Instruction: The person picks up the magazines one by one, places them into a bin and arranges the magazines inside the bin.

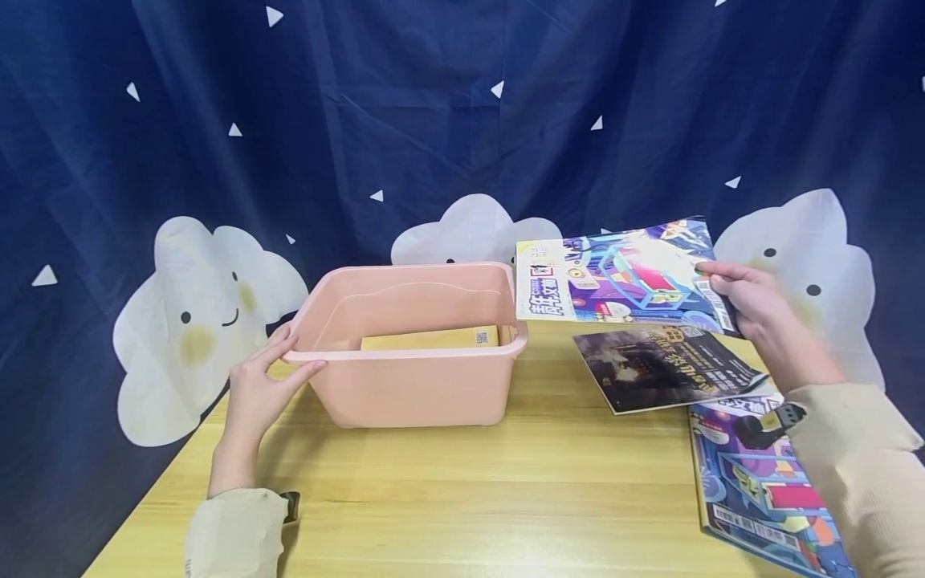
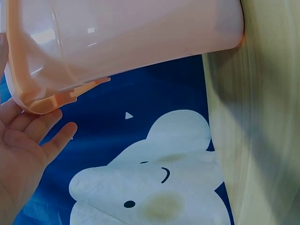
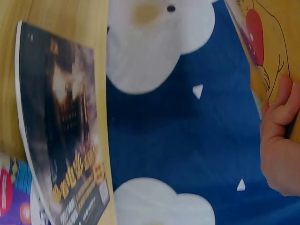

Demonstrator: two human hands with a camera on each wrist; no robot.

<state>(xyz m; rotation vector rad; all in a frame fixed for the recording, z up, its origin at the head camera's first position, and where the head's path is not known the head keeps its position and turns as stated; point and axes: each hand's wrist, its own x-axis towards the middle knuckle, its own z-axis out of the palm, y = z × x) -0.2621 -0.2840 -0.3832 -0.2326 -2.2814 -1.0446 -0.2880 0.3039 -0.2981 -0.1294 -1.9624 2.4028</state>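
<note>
Right hand (image 1: 755, 307): fingers pinch a bright magazine (image 1: 614, 273) above the surface (image 1: 462, 490); a dark magazine (image 1: 650, 369) lies below them. Left hand (image 1: 256, 392): fingers grip the rim of a pink bin (image 1: 412, 389); a yellow book (image 1: 426, 341) lies inside, right of them.

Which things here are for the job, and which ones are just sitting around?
Seemingly for the job:
- pink bin, its rim held by the left hand
- bright magazine, held by the right hand
- dark magazine
- purple magazine
- yellow item inside the bin

Just around:
- wooden table
- blue curtain with clouds
</note>
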